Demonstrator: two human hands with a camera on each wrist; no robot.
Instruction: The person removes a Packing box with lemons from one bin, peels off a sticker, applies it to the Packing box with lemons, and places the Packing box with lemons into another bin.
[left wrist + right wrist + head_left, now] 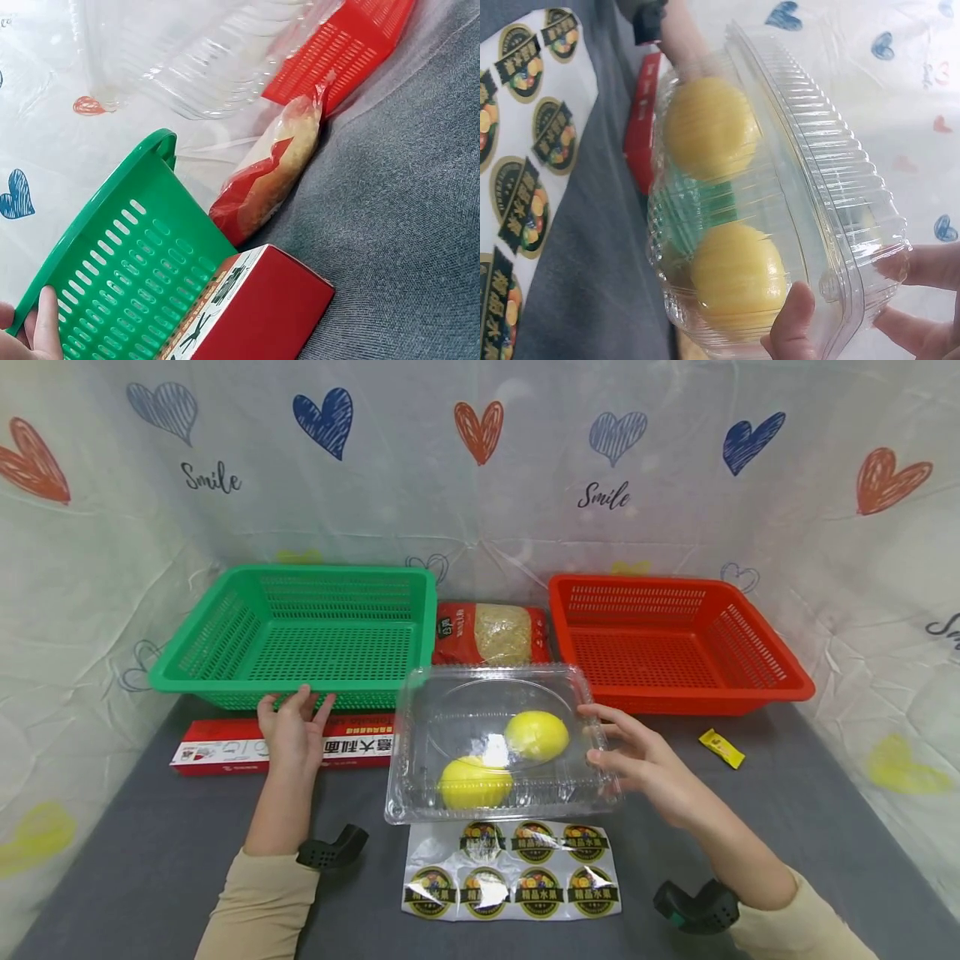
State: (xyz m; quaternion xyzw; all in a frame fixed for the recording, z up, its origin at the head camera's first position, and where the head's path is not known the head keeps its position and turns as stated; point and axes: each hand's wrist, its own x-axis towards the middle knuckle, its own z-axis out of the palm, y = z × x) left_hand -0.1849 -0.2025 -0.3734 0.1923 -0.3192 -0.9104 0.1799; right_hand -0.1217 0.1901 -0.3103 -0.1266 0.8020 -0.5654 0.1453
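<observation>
A person's right hand (648, 764) grips a clear container (495, 749) above the table (150, 868), likely light, slick and crushable, best held by its rim (502, 816), while loosely parted left-hand fingers (299, 695) meet the green basket (225, 682).

A red box (221, 752) lies partly hidden behind the left hand (292, 735), while right of the grip of the right hand (648, 768), a yellow packet (722, 749) bears print too small to read; below each hand, a beige sleeve (258, 906) runs out of frame
</observation>
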